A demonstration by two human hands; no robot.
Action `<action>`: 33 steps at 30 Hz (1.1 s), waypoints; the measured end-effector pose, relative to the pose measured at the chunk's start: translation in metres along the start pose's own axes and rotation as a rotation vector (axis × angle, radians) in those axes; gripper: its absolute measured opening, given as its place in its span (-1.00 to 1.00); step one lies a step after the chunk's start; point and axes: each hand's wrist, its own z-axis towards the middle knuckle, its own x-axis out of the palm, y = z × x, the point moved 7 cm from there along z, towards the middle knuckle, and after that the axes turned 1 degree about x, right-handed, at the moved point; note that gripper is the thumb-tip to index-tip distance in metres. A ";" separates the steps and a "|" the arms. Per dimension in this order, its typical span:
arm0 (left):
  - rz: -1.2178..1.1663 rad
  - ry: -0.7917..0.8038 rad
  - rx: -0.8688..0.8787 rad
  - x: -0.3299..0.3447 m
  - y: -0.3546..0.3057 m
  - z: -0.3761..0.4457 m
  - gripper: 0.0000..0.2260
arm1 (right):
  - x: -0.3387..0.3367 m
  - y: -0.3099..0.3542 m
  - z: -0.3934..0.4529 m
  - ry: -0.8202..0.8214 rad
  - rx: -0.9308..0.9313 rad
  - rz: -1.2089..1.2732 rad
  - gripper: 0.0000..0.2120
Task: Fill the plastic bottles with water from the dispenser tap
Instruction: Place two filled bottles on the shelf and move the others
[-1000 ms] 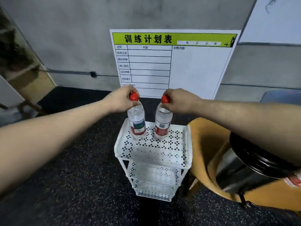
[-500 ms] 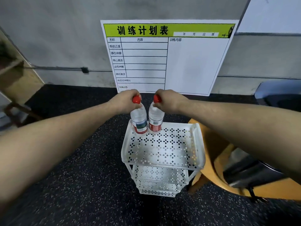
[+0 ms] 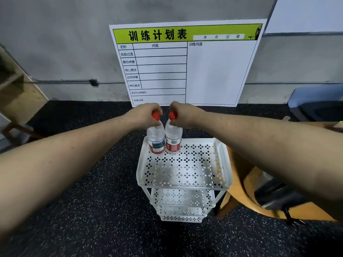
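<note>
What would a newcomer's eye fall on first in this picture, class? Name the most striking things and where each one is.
Dead centre, the left hand and right hand each grip the red cap of a clear plastic bottle, its twin beside it, at the far edge of a white perforated rack. Behind them, a green-headed whiteboard leans against the grey wall.

Left bottle [image 3: 156, 140]: clear glossy plastic, smooth red cap, printed paper-like label.
Right bottle [image 3: 173, 139]: same clear plastic, red cap.
Rack [image 3: 185, 182], centre frame: white plastic, smooth, perforated trays.
Floor [image 3: 92, 201]: black speckled, rough matt, rubber-like.
Wall [image 3: 65, 34], upper frame: grey, matt, concrete look.
Chart board [image 3: 213, 75]: smooth white, printed.
Chair [image 3: 239, 184], right edge: smooth wood.
</note>
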 end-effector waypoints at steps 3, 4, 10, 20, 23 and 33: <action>-0.027 0.013 0.005 -0.001 -0.016 0.001 -0.65 | -0.010 -0.005 -0.012 -0.041 0.002 0.026 -0.46; -0.038 0.001 0.024 -0.003 -0.025 0.002 -0.67 | -0.016 -0.009 -0.018 -0.061 0.005 0.032 -0.44; -0.005 -0.081 0.226 -0.004 -0.119 0.010 -0.64 | -0.057 -0.063 -0.078 -0.185 0.111 0.078 -0.52; -0.129 0.095 0.502 0.067 -0.350 0.013 -0.71 | -0.120 -0.232 -0.227 -0.297 0.350 0.064 -0.74; -0.155 0.144 0.519 0.098 -0.415 0.009 -0.70 | -0.136 -0.291 -0.274 -0.322 0.386 0.049 -0.70; -0.226 0.257 0.542 0.232 -0.607 0.007 -0.64 | -0.142 -0.507 -0.413 -0.300 0.472 0.102 -0.68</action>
